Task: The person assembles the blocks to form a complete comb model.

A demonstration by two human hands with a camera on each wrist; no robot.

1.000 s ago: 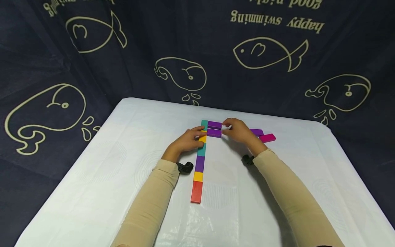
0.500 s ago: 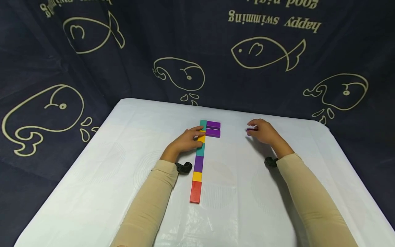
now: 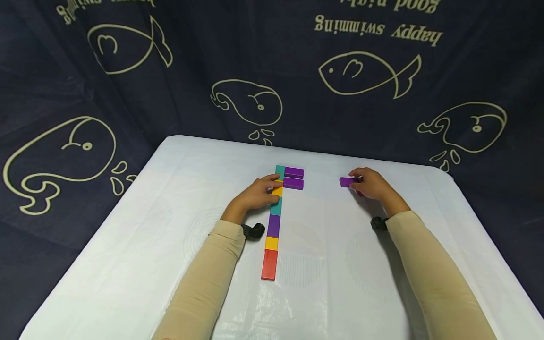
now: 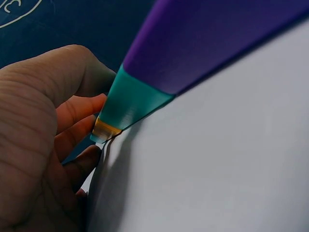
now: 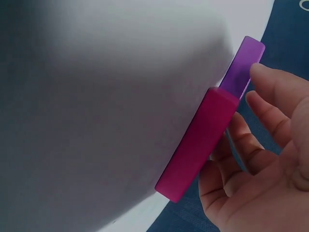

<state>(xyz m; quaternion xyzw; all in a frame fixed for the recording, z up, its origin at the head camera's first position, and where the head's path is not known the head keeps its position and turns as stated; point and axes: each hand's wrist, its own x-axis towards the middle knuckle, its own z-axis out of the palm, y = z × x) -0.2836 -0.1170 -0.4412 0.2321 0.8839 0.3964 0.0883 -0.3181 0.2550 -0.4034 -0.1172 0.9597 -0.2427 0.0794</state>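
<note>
My left hand (image 3: 255,193) rests its fingers along the upper left of a column of coloured blocks. In the left wrist view, the fingers lie beside a teal block (image 4: 133,99) and a yellow block (image 4: 106,128). Two purple blocks (image 3: 293,183) extend rightward from the column's top. Farther right, my right hand (image 3: 371,184) has its thumb and index finger about a separate purple block (image 3: 346,182). The right wrist view shows the thumb against that purple block (image 5: 244,60) and the index fingertip just off its edge. A magenta block (image 5: 193,145) lies beside it, mostly hidden in the head view.
Below my left hand the column continues through teal, purple (image 3: 274,226) and yellow (image 3: 271,243) to a red block (image 3: 269,265). Everything lies on a white-covered table (image 3: 148,245). A dark cloth with fish drawings (image 3: 297,123) hangs behind it.
My right hand has gone from the right end of the two upper purple blocks to the separate purple block, easing slightly farther right lately. My left hand stays put.
</note>
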